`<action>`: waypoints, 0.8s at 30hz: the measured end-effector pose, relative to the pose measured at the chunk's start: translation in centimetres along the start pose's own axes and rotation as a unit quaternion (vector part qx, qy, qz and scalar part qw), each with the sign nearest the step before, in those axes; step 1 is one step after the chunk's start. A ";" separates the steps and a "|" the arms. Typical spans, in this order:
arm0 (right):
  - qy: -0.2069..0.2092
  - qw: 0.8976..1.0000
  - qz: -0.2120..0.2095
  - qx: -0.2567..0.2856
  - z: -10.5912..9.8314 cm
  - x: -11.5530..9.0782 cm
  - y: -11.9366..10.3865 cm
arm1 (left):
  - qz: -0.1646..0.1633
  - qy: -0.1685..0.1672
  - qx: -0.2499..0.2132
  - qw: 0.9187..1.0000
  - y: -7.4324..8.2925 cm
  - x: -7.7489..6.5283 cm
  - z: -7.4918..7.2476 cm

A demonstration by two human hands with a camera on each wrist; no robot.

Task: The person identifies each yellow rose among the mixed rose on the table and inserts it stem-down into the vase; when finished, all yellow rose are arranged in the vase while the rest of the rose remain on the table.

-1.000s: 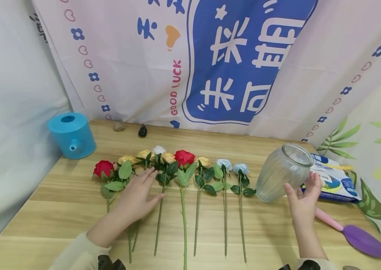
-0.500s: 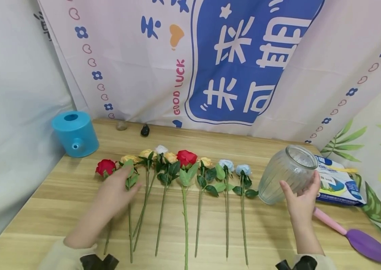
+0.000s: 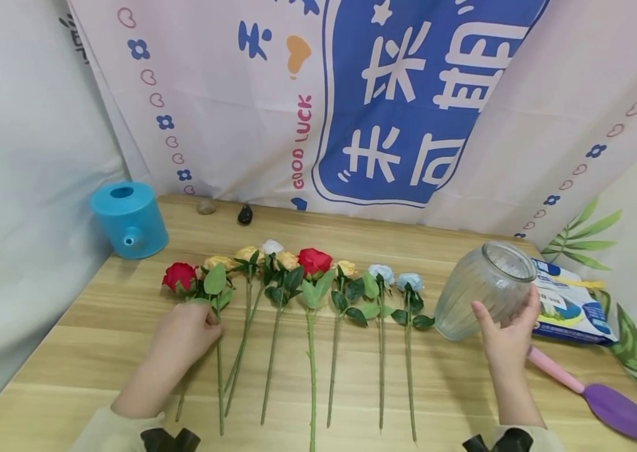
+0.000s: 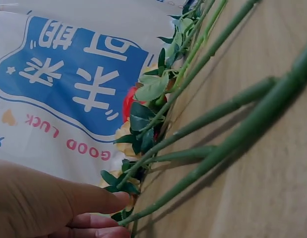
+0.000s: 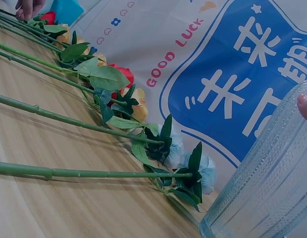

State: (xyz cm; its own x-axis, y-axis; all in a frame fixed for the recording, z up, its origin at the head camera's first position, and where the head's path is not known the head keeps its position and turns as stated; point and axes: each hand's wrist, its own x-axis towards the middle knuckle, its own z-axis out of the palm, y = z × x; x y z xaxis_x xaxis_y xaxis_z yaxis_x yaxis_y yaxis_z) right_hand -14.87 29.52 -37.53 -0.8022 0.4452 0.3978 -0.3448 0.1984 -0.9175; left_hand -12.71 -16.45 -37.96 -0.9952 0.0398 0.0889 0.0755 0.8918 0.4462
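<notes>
Left hand: thumb and fingertips of the left hand pinching a green stem, below its leaves.
Pinched stem: slim, smooth, lightly noded; it appears to belong to the leftmost yellow rose, whose bloom is ruffled.
Its direction: long axis running near to far at the left of the row, bloom end far, bare end near.
Right hand: thumb and fingers of the right hand spread around the near right side of a glass vase.
Vase: clear, ribbed, finely textured, bulging toward the middle, with a thick round lip; mouth up, whether upright or tipped I cannot tell. It is right of the row.
Flower row: a red rose at far left, then yellow ones, a white rose, a larger red bloom and pale-blue roses; stems point near.
Right side: glossy printed packet; nearer, a purple scoop with a pink handle.
Far left: blue watering can, rounded; to its right, a shiny black stone.
Surface: wood-grain table.
</notes>
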 end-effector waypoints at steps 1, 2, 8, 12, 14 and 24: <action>-0.001 1.000 0.001 -0.001 0.0 0.0 0.0 | -0.002 0.001 0.006 1.000 -0.1 0.1 0.1; -0.001 1.000 0.002 -0.002 0.0 0.0 0.0 | -0.006 -0.002 0.009 1.000 -0.1 0.2 0.2; 0.004 1.000 0.003 -0.008 0.0 -0.1 -0.1 | -0.022 -0.026 -0.001 0.999 -0.8 0.6 1.0; 0.007 1.000 0.006 -0.013 0.0 -0.1 -0.1 | -0.032 -0.026 -0.024 0.999 -1.2 0.9 1.3; 0.006 1.000 0.007 -0.014 0.0 -0.1 -0.1 | -0.046 -0.032 -0.040 0.998 -1.5 1.1 1.4; 0.000 1.000 0.003 -0.012 0.0 0.0 0.0 | -0.092 -0.035 -0.149 0.984 -1.9 1.1 -0.1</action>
State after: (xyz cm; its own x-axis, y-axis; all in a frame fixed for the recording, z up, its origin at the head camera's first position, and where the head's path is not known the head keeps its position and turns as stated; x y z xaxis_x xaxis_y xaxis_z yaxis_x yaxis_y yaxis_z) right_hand -14.83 29.51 -37.53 -0.8036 0.4468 0.3932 -0.3293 0.2165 -0.9191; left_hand -13.91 -18.13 -38.61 -0.9948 -0.0704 -0.0739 -0.1020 0.7160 0.6906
